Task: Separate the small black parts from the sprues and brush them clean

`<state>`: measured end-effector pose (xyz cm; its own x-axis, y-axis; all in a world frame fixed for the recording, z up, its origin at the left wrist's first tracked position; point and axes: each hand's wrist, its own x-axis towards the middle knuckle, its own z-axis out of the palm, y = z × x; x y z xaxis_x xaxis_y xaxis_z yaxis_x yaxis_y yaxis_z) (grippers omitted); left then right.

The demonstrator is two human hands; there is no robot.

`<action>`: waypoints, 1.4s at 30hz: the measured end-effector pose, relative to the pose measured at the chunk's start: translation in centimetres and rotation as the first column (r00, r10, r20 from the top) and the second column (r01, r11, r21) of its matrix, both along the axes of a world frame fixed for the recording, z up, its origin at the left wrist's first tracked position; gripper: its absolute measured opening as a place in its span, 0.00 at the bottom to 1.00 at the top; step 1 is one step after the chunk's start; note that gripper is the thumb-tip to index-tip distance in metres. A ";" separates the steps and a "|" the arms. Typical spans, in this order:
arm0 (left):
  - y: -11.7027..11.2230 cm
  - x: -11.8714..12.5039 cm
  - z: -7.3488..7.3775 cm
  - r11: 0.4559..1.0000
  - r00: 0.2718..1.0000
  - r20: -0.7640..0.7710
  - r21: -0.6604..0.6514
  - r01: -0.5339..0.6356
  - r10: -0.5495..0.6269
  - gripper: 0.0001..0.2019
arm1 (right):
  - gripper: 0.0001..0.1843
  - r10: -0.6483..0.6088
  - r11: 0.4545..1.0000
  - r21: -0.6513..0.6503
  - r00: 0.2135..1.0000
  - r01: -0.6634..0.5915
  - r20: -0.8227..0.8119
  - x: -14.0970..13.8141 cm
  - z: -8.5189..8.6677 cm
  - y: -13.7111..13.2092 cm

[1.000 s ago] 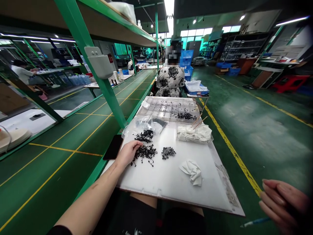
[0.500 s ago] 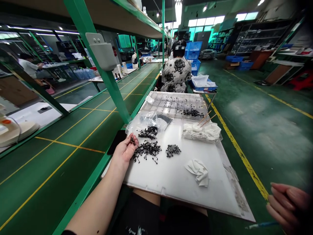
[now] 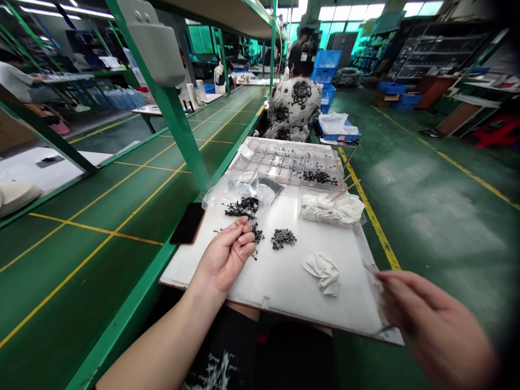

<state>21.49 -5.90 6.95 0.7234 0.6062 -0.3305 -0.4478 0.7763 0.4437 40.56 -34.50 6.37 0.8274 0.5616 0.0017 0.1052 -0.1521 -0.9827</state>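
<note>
Head view: the left hand [image 3: 224,254] has closed over the white board [image 3: 195,273], its fingertips drawn in against the thumb; whether they pinch anything is hidden. Below and beside it lie black branched moulded parts [image 3: 257,235], with a larger clump [image 3: 244,207] just beside the clear plastic bag [image 3: 239,189]. A heap of small dark rings [image 3: 283,238] sits further right. The right hand [image 3: 430,319], blurred, has come in over the board's near right corner, fingers loosely apart; whether it holds anything, I cannot tell. Both hands now work at the board, the left no longer open. Beyond it stands a clear compartment tray [image 3: 284,161], partly filled with dark parts.
</note>
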 end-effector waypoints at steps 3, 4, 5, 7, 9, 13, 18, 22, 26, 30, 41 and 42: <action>-4.2 0.4 1.8 0.997 0.997 0.041 -0.028 0.071 -0.070 0.10 | 0.15 0.267 0.942 -0.246 0.954 -0.227 0.140 -3.6 2.4 4.3; -5.4 0.5 2.3 0.996 0.995 0.049 -0.035 0.088 -0.086 0.09 | 0.16 0.347 0.914 -0.269 0.927 -0.302 0.139 -4.7 3.0 5.6; -6.3 0.5 2.7 0.994 0.994 0.053 -0.042 0.100 -0.098 0.09 | 0.16 0.401 0.894 -0.271 0.907 -0.357 0.129 -5.6 3.6 6.7; -7.8 0.4 3.3 0.993 0.993 0.056 -0.049 0.110 -0.107 0.09 | 0.16 0.462 0.870 -0.246 0.881 -0.427 0.104 -7.0 4.3 8.0; -8.7 0.2 3.6 0.993 0.993 0.053 -0.049 0.105 -0.102 0.09 | 0.15 0.486 0.860 -0.217 0.871 -0.462 0.070 -7.7 4.6 8.4; -9.7 -0.2 3.9 0.994 0.994 0.034 -0.017 0.105 -0.104 0.07 | 0.15 0.495 0.847 -0.198 0.868 -0.493 -0.045 -8.0 4.8 7.8; -9.9 -0.3 4.1 0.994 0.995 0.020 0.048 0.095 -0.096 0.05 | 0.15 0.469 0.870 -0.176 0.883 -0.460 0.012 -8.2 5.3 6.3; -9.3 -0.5 3.4 0.991 0.995 0.011 0.087 0.099 -0.101 0.04 | 0.14 0.416 0.908 -0.116 0.901 -0.404 0.122 -8.1 6.5 4.5; -9.8 -1.6 2.3 0.963 0.972 -0.044 0.131 0.236 -0.232 0.04 | 0.12 0.401 0.916 -0.072 0.903 -0.395 0.154 -8.1 6.9 3.5; -10.9 -2.7 2.3 0.936 0.954 -0.074 0.185 0.299 -0.290 0.08 | 0.11 0.416 0.909 -0.071 0.899 -0.410 0.139 -8.4 6.3 3.5; -10.6 -3.7 2.7 0.975 0.972 -0.072 -0.009 0.223 -0.223 0.14 | 0.15 0.425 0.903 -0.107 0.902 -0.416 0.080 -8.6 5.8 4.2; -10.4 -3.8 2.5 0.977 0.974 -0.077 -0.052 0.209 -0.212 0.14 | 0.14 0.419 0.904 -0.122 0.905 -0.409 0.077 -8.6 5.6 4.4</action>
<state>17.71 -16.30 9.50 0.8029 0.4270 -0.4160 -0.2358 0.8684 0.4362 31.98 -30.13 11.99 0.5186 0.8550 -0.0035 0.2762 -0.1714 -0.9457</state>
